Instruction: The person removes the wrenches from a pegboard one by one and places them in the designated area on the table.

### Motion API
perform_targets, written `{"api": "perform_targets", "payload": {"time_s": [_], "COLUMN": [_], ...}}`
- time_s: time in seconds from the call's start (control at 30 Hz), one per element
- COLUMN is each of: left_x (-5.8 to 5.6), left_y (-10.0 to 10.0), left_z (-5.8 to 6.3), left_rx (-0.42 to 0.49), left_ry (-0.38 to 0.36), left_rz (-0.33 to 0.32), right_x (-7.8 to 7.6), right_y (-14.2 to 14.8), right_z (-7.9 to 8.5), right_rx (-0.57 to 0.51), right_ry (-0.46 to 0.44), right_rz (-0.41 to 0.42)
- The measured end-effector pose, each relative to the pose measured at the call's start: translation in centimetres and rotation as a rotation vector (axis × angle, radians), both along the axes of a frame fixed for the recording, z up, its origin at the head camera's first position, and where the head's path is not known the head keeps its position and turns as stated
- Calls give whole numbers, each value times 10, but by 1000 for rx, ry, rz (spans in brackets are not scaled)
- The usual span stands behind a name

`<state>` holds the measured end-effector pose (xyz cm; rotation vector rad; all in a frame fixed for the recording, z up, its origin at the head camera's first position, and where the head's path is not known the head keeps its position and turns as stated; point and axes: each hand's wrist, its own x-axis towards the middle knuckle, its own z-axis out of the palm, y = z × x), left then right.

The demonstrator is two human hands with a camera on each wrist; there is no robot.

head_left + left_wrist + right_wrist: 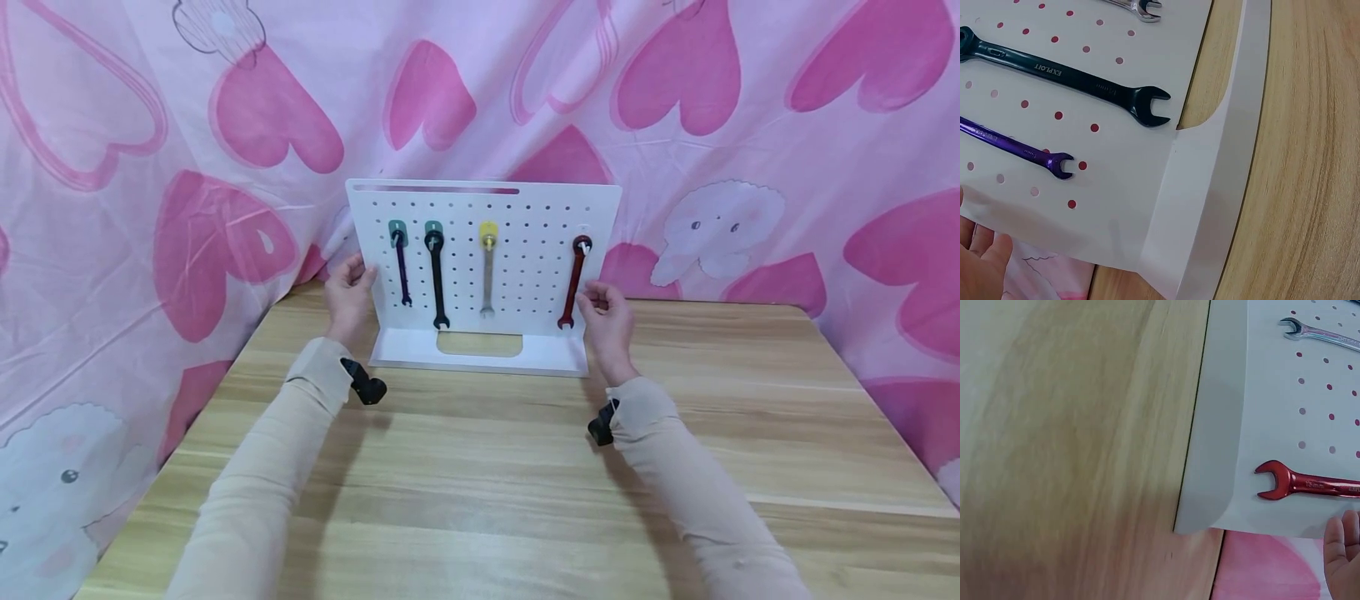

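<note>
At 12 o'clock on the desk (465, 483), the white pegboard (461, 321) runs lengthwise 9-to-3 between the left hand (347, 298), at its 8 o'clock edge, and the right hand (609, 321), at 4 by the red combination wrench (574, 283), either's grip impossible to tell
</note>
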<state>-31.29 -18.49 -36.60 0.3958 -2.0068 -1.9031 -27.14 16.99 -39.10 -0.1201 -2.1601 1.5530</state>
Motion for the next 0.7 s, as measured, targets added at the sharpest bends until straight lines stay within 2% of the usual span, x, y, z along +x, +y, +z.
{"api": "perform_targets", "payload": {"time_s": [0.07, 0.2, 0.4, 0.53, 0.63, 0.7], "left_x": [0, -1, -5, -26, -38, -30], "left_y": [0, 0, 0, -10, -16, -12], "left_z": [0, 0, -2, -29, -43, -35], "left_rx": [16, -35, -40, 71, 129, 62], "left_ry": [0, -7, -12, 35, 46, 24], "left_rz": [11, 20, 44, 46, 36, 46], "right_x": [-2, -7, -10, -11, -11, -11], "right_y": [-1, -4, -9, -11, -13, -15], "right_z": [-1, -4, -5, -8, -9, -9], "right_rx": [-9, -50, -120, -75, -49, -51], "right_ry": [1, -9, -18, 15, 33, 41], "right_rz": [-7, -24, -48, -76, -91, -93]}}
